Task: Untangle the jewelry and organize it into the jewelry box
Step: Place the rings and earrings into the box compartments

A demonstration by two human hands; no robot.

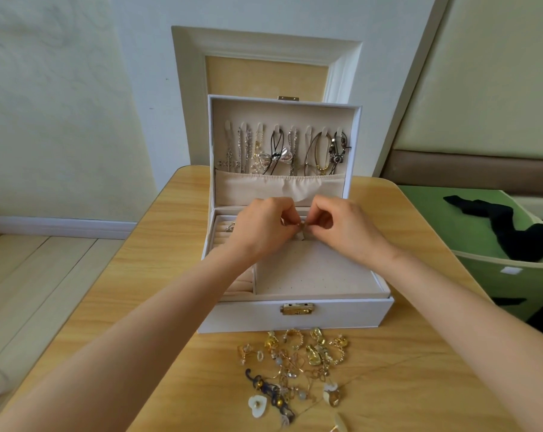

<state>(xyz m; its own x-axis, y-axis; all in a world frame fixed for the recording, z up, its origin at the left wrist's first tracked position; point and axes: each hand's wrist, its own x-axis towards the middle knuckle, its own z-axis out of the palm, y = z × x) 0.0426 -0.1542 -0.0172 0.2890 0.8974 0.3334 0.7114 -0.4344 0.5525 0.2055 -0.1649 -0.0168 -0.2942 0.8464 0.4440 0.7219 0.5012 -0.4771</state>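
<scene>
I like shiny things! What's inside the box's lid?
The lid holds chains and cords hanging from a row of hooks, lower ends dropping into a fabric pocket. Whatever sits inside that pocket is covered.

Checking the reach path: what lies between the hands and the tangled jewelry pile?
Head view: the dotted beige panel, then the jewelry box's front wall with its gold latch.

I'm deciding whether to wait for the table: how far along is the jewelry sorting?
Partly done. Several chains already hang on hooks inside the jewelry box lid. In hand: the left hand and right hand pinch one small piece between them over the box. Left: a tangled pile on the table; the earring panel looks bare.
</scene>
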